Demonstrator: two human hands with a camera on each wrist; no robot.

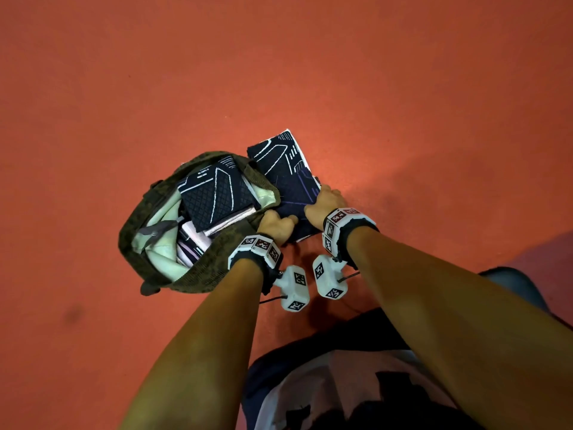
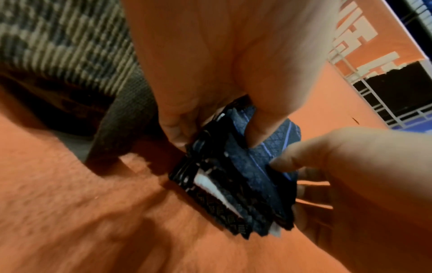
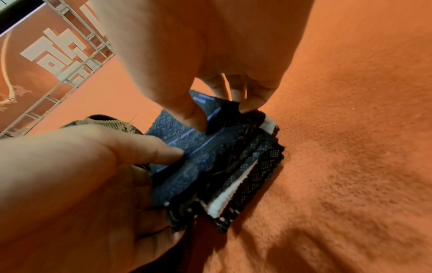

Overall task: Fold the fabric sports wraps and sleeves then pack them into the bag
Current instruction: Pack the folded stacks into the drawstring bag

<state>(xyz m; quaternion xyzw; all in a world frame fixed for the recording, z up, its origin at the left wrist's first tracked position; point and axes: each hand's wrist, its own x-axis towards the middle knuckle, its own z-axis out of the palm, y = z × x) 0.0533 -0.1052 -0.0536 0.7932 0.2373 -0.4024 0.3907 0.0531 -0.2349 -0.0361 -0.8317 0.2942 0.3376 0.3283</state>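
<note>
We have our left hand and right hand side by side on the near edge of the folded sleeve, each pinching that edge, thumb on top and fingers underneath. The stack lies on the orange floor with its long axis running away from us, tilted slightly right. The open camouflage bag sits just left of it, touching, so we judge the carry goes left, left hand leading. The sleeve is dark navy with white lines, layered, its white inner face showing at the edges.

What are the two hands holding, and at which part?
Both the left hand and the right hand pinch the folded dark patterned sleeve at its near edge.
</note>
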